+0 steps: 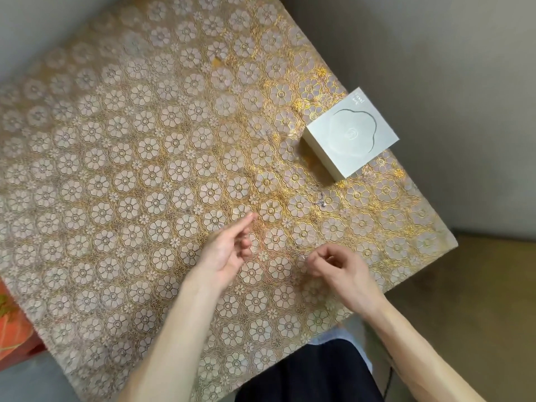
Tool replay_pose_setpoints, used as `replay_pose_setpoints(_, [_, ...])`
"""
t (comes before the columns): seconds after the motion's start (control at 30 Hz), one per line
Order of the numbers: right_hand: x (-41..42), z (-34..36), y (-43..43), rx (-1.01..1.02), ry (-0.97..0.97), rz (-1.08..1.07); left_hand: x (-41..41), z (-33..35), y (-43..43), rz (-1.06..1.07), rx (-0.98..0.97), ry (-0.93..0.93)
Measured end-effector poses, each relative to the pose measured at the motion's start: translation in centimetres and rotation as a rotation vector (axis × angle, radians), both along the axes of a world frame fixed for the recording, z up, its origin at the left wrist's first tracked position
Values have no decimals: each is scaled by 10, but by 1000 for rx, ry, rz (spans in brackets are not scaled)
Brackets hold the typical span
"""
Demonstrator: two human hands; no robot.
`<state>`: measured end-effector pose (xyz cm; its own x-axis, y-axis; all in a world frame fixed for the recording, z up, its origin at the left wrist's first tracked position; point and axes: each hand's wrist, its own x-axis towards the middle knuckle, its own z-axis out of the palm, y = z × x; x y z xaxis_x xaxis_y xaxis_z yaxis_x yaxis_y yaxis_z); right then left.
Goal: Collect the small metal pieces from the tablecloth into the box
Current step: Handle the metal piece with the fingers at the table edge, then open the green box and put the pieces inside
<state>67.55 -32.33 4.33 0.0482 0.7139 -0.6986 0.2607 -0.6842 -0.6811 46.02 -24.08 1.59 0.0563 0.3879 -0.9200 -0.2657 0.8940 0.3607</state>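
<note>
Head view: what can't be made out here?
- Box: the inside is hidden by its closed top, and the print on the top is too small to read.
- Right hand: the curled fingers hide whether it pinches a piece.
- Metal pieces: too small and blurred against the patterned tablecloth to count or identify.
- Forearms: cut off by the bottom edge.

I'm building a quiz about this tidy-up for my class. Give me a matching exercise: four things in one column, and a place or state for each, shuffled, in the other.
Things:
1. box
2. metal pieces
3. right hand
4. left hand

Places and states:
A. fingers curled, pinching a tiny glinting piece
B. closed, near the tablecloth's right edge
C. forefinger stretched out, palm showing
D. lying loose between the box and the hands

Pairs: 1-B, 2-D, 3-A, 4-C
</note>
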Motion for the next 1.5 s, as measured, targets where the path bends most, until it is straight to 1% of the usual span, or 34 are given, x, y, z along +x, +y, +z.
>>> replay_pose_setpoints(0.17, [3,-7,0,2,-68,-33,-11,11,31,27,110,132])
replay_pose_setpoints(0.27, [2,-10,-3,-8,-101,-57,-15,17,47,6,182,211])
replay_pose_setpoints(0.33, [3,-11,-1,-23,-157,-67,-15,15,55,-65,224,304])
replay_pose_setpoints(0.4, [5,-12,4,-37,-220,-44,-15,8,61,-178,280,430])
replay_pose_setpoints(0.5, [5,-17,9,-24,-339,93,-13,1,61,-363,358,639])
replay_pose_setpoints(0.63, [7,-18,12,9,-461,267,-7,0,60,-574,426,849])
replay_pose_setpoints(0.73, [16,-13,14,32,-557,370,-6,-5,59,-641,448,972])
replay_pose_setpoints(0.8, [25,-5,20,92,-581,376,-4,-4,58,-672,474,1039])
replay_pose_setpoints(0.87, [35,9,36,181,-601,352,2,-1,56,-696,545,1095])
replay_pose_setpoints(0.93, [45,25,63,297,-649,306,12,4,54,-693,667,1096])
replay_pose_setpoints(1.03, [57,34,110,403,-726,255,43,6,53,-736,842,997])
replay_pose_setpoints(1.07, [59,35,124,401,-750,280,56,6,54,-778,891,970])
replay_pose_setpoints(1.13, [58,34,147,325,-806,386,81,5,58,-901,975,957])
replay_pose_setpoints(1.23, [45,31,162,201,-932,512,105,-6,65,-1046,1010,990])
replay_pose_setpoints(1.27, [40,29,163,195,-985,524,109,-12,66,-1050,1017,1002])
replay_pose_setpoints(1.33, [35,25,162,265,-1078,545,114,-22,69,-1019,1047,1011])
replay_pose_setpoints(1.4, [37,18,163,343,-1066,567,116,-29,72,-1005,1071,1001])
replay_pose_setpoints(1.5, [45,10,170,343,-975,613,117,-35,75,-946,1130,1009])
